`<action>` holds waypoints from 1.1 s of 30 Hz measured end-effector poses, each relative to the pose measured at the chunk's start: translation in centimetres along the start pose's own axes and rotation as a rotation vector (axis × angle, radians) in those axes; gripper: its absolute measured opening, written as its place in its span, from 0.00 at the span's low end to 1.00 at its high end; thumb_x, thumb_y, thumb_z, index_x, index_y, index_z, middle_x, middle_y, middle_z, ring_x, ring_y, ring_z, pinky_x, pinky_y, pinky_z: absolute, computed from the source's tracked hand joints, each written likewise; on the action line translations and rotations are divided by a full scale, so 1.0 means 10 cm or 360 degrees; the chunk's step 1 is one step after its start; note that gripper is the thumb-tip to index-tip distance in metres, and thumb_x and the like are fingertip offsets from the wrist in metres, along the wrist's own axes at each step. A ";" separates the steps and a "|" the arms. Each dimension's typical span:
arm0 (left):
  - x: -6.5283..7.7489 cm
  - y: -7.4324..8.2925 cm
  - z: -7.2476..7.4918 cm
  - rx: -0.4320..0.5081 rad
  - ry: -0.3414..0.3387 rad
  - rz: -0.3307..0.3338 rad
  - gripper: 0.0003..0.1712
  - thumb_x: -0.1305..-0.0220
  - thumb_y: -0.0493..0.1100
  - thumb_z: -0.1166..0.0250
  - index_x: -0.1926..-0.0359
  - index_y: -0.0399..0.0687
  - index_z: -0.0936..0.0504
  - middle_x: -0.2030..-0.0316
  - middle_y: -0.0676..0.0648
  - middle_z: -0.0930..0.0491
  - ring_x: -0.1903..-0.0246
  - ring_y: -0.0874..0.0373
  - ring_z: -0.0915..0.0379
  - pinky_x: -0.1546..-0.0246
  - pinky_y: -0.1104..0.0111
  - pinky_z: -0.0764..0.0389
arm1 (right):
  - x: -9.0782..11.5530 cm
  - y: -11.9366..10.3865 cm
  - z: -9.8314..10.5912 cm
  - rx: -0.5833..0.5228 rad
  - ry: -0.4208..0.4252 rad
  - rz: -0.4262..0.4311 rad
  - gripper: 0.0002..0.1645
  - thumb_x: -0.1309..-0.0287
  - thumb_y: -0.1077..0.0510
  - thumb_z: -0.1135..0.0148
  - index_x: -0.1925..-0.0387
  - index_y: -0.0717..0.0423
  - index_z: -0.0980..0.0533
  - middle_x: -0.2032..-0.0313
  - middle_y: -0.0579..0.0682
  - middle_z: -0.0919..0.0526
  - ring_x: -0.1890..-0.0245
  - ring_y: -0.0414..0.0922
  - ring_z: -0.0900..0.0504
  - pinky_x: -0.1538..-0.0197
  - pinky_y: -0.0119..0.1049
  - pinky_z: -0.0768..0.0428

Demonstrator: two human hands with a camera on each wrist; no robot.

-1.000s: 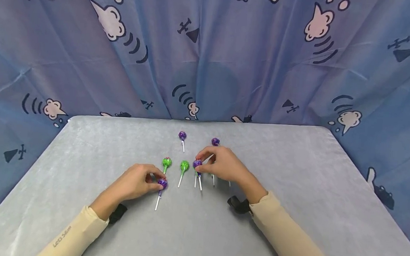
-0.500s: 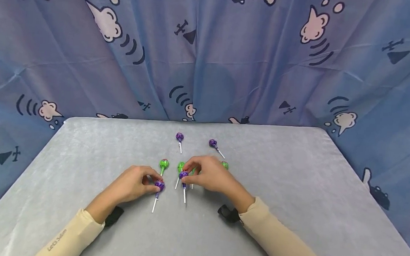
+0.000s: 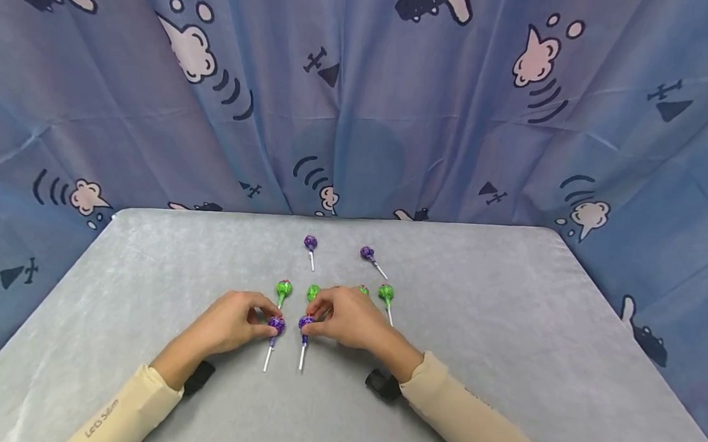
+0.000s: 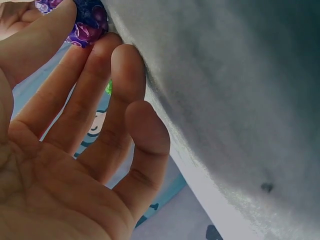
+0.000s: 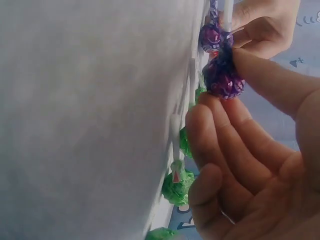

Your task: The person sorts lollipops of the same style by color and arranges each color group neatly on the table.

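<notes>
In the head view my left hand (image 3: pixel 229 325) pinches the wrapped head of a purple lollipop (image 3: pixel 276 326), its white stick toward me. To its right, my right hand (image 3: pixel 347 318) pinches a second purple lollipop (image 3: pixel 305 324) between thumb and fingertips. The right wrist view shows that candy (image 5: pixel 225 82) beside the one in my other hand. Just beyond the hands lies a row of green lollipops, among them one at the left end (image 3: pixel 284 289) and one at the right end (image 3: pixel 386 293). My right hand partly covers the middle ones.
Two more purple lollipops, one left (image 3: pixel 310 243) and one right (image 3: pixel 367 253), lie farther back on the grey-covered table (image 3: pixel 478 291). A blue patterned curtain (image 3: pixel 362 98) hangs behind the table's far edge. Black wrist straps (image 3: pixel 383 385) sit under the cuffs.
My right hand has carried its purple lollipop left and toward me, up beside the left one, uncovering the back-right purple and right-end green lollipops. My left hand has stayed nearly still.
</notes>
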State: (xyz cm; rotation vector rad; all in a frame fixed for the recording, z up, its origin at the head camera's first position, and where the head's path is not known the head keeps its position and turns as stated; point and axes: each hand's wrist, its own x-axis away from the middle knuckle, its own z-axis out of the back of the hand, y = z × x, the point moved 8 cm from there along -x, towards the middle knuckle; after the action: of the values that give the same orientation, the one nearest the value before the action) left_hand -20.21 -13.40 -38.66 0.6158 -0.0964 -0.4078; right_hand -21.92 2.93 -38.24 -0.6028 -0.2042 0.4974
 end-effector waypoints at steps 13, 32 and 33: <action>-0.01 0.01 0.01 -0.0031 0.0003 -0.0006 0.10 0.46 0.43 0.24 0.61 0.51 0.11 0.66 0.54 0.15 0.72 0.66 0.30 0.70 0.72 0.30 | 0.01 0.02 -0.04 0.0042 -0.0053 0.0057 0.12 0.52 0.46 0.22 0.66 0.43 0.16 0.69 0.37 0.12 0.68 0.34 0.19 0.65 0.29 0.27; 0.00 0.01 0.00 -0.0050 0.0005 -0.0003 0.10 0.46 0.44 0.24 0.61 0.52 0.11 0.66 0.55 0.15 0.72 0.66 0.31 0.70 0.73 0.30 | 0.03 0.00 -0.07 -0.0001 -0.0165 0.0196 0.10 0.46 0.51 0.26 0.61 0.45 0.15 0.67 0.38 0.14 0.70 0.32 0.22 0.65 0.28 0.25; 0.00 0.01 0.00 -0.0050 0.0004 -0.0001 0.10 0.46 0.44 0.24 0.61 0.52 0.11 0.66 0.55 0.15 0.72 0.66 0.31 0.70 0.73 0.30 | 0.03 0.00 -0.07 0.0004 -0.0157 0.0191 0.10 0.46 0.50 0.26 0.61 0.45 0.15 0.67 0.37 0.14 0.71 0.32 0.22 0.65 0.28 0.25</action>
State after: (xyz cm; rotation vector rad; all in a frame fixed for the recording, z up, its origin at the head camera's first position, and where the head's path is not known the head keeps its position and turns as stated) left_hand -20.19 -13.31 -38.60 0.5855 -0.0869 -0.4083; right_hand -21.47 2.74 -38.76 -0.5908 -0.2616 0.6438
